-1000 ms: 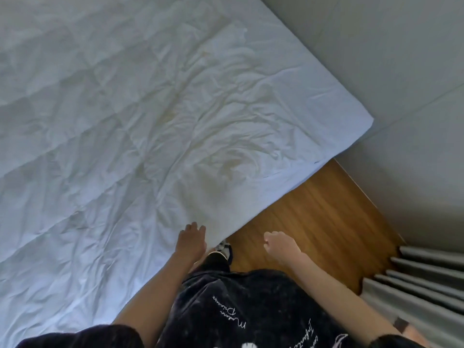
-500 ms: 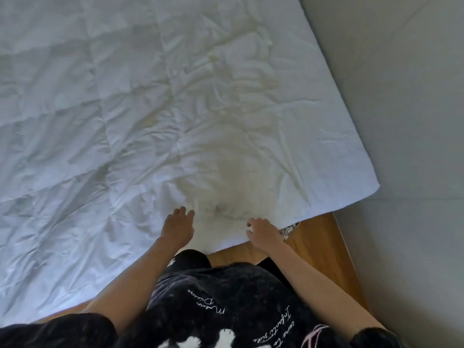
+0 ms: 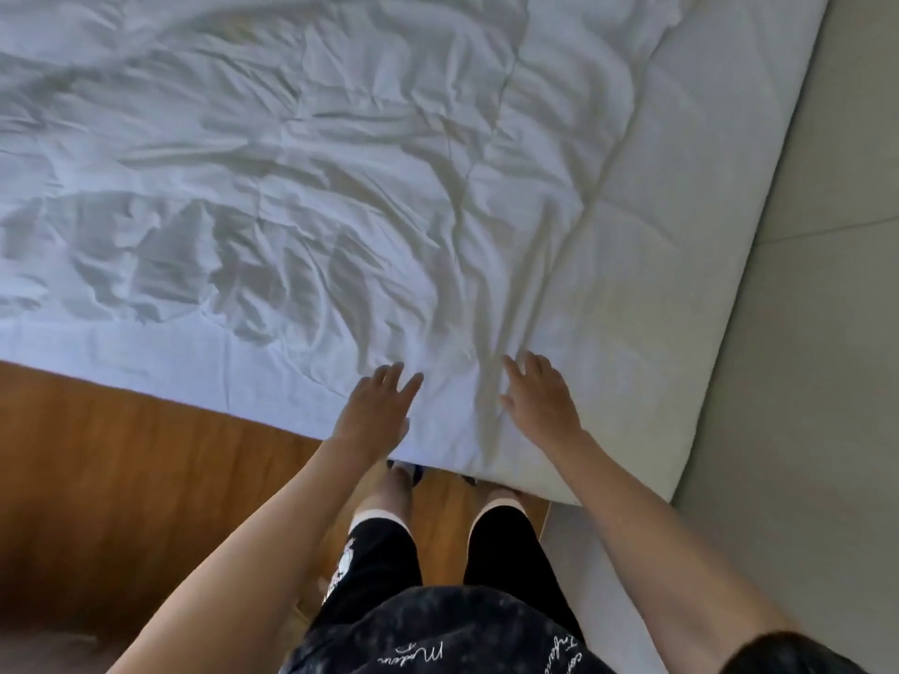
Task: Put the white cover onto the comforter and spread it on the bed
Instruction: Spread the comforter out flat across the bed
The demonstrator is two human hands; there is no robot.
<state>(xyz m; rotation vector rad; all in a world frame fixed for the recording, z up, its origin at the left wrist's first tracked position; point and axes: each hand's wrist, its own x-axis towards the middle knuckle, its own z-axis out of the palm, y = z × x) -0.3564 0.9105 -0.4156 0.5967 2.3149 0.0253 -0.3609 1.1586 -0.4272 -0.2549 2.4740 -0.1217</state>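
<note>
Comforter [image 3: 340, 197]: white, covered, creased; spread over the bed, near edge hanging above the wood floor [image 3: 121, 469].
Handling: likely soft, light, limp; slides and bunches easily. Best taken at the near hem or corner.
Left hand [image 3: 377, 413]: fingers straight, spread, flat on the hem; holds nothing.
Right hand [image 3: 540, 401]: fingers extended, pressing the fabric just beside a long fold; holds nothing.
Position: cloth lies under both palms, most of it beyond the fingertips.
Wall [image 3: 817, 333]: grey, touching the bed's right side.
</note>
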